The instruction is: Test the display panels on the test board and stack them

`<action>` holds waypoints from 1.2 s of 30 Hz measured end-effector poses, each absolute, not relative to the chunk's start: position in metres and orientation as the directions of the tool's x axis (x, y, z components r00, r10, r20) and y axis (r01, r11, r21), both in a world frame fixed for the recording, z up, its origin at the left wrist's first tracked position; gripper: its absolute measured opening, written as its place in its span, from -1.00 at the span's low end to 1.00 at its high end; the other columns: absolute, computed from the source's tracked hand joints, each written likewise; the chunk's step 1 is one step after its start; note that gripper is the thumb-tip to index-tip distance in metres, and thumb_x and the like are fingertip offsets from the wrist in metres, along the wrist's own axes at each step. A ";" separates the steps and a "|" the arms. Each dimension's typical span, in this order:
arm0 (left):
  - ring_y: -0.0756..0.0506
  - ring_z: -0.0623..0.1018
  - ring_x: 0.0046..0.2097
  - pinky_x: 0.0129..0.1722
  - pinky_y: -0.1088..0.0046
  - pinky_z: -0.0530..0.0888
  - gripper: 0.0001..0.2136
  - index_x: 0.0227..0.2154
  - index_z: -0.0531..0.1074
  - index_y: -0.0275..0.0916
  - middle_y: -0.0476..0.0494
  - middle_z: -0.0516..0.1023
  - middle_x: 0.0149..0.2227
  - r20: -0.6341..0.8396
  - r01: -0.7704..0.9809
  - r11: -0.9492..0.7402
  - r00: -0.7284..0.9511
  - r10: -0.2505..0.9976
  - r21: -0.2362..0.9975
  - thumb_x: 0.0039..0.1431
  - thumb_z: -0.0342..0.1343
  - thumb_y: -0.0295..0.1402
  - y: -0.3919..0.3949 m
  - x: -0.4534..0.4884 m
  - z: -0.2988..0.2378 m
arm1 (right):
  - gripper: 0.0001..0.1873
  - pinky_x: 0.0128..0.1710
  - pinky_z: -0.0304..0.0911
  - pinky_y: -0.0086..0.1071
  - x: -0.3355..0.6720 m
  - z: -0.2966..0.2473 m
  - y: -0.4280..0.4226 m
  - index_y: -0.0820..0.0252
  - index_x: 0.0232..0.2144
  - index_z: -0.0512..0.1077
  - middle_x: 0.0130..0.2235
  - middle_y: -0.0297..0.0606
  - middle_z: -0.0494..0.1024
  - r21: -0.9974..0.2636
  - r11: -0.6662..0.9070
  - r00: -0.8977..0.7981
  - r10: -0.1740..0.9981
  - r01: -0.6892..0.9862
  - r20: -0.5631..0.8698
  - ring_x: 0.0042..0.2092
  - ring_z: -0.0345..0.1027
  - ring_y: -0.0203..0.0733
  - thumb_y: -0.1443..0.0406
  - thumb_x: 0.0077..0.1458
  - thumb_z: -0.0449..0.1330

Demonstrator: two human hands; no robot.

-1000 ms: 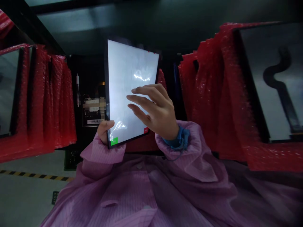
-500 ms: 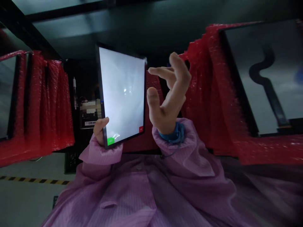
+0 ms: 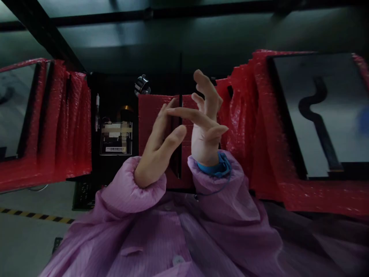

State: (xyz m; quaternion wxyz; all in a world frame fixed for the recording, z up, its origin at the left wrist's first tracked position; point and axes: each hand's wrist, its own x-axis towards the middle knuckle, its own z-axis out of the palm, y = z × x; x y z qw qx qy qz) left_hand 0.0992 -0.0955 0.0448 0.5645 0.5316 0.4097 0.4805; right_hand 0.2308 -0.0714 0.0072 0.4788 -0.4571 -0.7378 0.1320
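Observation:
A thin dark display panel (image 3: 180,82) stands almost edge-on to me, so its faces hardly show. My left hand (image 3: 157,150) holds it from the left, fingers along that side and thumb across the near edge. To the right of the panel is my right hand (image 3: 206,123), its fingers spread and partly bent. Its index finger stretches left across the panel's edge toward my left fingers; whether it touches the panel I cannot tell. Beneath both hands lies a flat red sheet (image 3: 147,115). A blue band (image 3: 215,168) circles my right wrist.
Red bubble-wrap sleeves (image 3: 76,123) with panels stand at left; more sleeves (image 3: 245,115) are at right, where a panel (image 3: 348,115) bears a dark curved strip. A circuit board (image 3: 116,138), a white-capped pen (image 3: 97,107) and a shiny metal object (image 3: 142,85) lie on the dark bench.
The panel has turned from showing its lit white screen with green and red corner marks to nearly edge-on. My left hand has moved right and up, and my hands are closer together.

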 end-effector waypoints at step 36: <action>-0.38 0.16 0.48 0.37 -0.18 0.28 -0.48 0.37 0.15 -0.19 -0.42 0.18 0.44 0.318 0.715 -0.686 0.625 0.713 0.135 0.40 0.03 -0.30 -0.115 -0.038 -0.051 | -0.53 0.21 0.36 -0.19 0.256 0.053 -0.110 0.11 0.18 0.40 0.14 -0.12 0.45 -0.901 0.202 0.064 0.968 0.383 0.245 0.15 0.40 -0.18 0.37 0.23 0.10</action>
